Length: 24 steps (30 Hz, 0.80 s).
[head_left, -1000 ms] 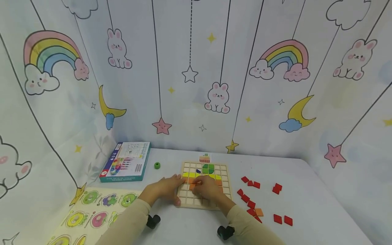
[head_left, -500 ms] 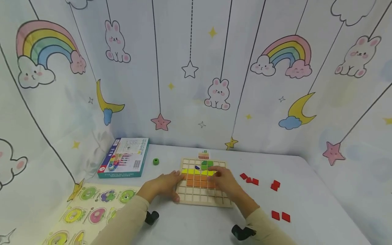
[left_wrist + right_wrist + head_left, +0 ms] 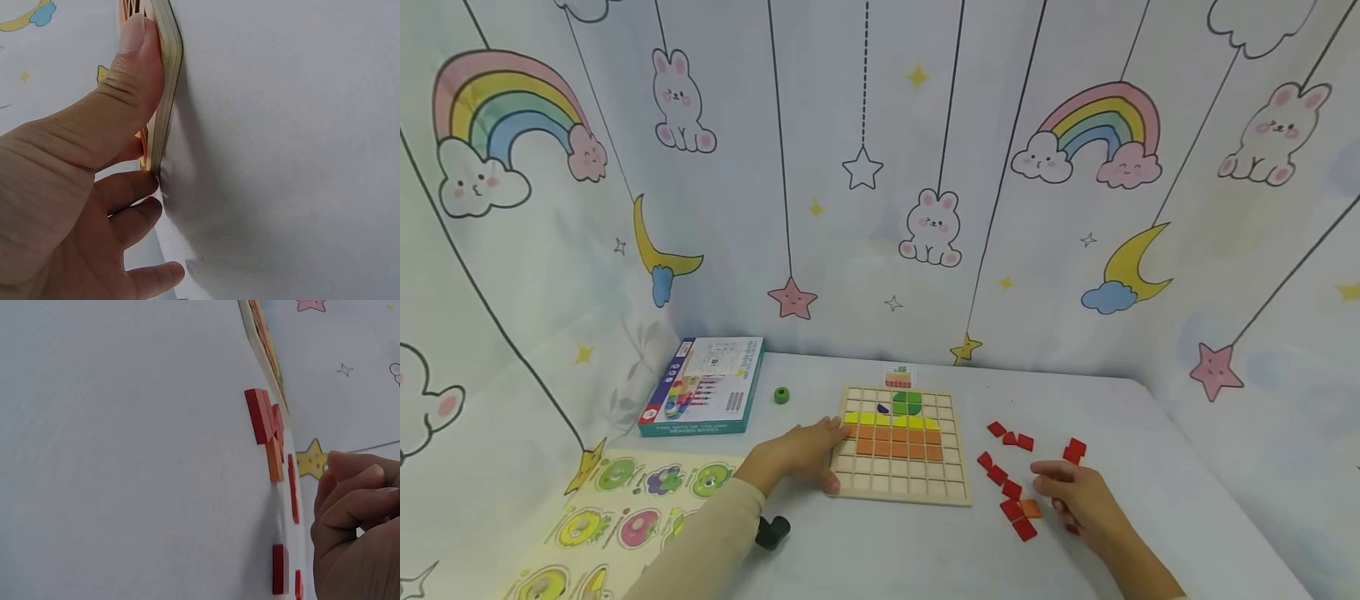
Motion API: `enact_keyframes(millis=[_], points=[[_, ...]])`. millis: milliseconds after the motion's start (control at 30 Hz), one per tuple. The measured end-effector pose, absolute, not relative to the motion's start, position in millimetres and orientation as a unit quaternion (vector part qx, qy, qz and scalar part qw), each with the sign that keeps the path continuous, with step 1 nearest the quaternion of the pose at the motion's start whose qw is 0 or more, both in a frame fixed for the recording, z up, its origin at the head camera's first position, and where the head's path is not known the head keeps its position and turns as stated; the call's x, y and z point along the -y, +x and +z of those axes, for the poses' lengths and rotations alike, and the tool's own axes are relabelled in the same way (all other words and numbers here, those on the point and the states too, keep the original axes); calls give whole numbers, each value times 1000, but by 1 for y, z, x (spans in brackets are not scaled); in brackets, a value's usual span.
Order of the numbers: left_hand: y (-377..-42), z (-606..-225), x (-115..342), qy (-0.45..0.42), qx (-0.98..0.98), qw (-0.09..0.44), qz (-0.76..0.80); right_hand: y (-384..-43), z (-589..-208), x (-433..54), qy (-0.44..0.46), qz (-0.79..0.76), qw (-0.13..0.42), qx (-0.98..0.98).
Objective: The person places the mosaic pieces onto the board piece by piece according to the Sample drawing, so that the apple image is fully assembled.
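A wooden grid board point(image 3: 895, 490) lies in the middle of the table. Flat pieces fill parts of it: green point(image 3: 907, 404) at the top, yellow point(image 3: 869, 418) below, then two rows of orange point(image 3: 901, 451). My left hand point(image 3: 801, 450) rests against the board's left side. In the left wrist view, the thumb lies along its rim point(image 3: 165, 94) and the other fingers touch the edge lower down. Above the loose red pieces point(image 3: 1011, 490) hovers my right hand point(image 3: 1078, 493), fingers loosely bent, with nothing visible in them. One red piece is partly hidden under it.
A loose orange piece point(image 3: 1032, 508) lies among the red ones. Behind the board stands a small picture card point(image 3: 899, 377). Further left are a green bead point(image 3: 782, 395), a boxed toy set point(image 3: 703, 387) and a sheet of fruit pictures point(image 3: 606, 517). A printed curtain point(image 3: 865, 250) surrounds the table.
My right hand has lifted off the board and moved right, over the red pieces. The second orange row is now fully uncovered. My left hand stays at the board's edge.
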<state>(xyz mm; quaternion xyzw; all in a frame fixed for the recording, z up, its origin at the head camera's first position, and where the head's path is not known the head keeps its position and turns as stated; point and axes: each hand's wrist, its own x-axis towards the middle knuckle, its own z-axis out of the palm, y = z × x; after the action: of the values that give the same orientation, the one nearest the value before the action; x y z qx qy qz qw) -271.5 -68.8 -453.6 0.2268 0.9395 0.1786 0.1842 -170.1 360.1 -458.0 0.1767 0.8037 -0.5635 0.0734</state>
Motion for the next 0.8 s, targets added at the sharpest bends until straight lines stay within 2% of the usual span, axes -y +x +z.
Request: enact_keyframes(millis=[200,433,633,800], points=[[-271,-451,69,225,-940,185,180,-163,-462,-359,151,-438,107,-880],[-274,-457,69,218,-939,188,187,-162,-463,-358,130,-372,98,-914],[-273,-457,69,221,-940,186,180,-164,-456,-363,136,-474,56,-868],[-272,-457,69,225,-940,185,179,-175,-446,-359,103,-556,13,-824]])
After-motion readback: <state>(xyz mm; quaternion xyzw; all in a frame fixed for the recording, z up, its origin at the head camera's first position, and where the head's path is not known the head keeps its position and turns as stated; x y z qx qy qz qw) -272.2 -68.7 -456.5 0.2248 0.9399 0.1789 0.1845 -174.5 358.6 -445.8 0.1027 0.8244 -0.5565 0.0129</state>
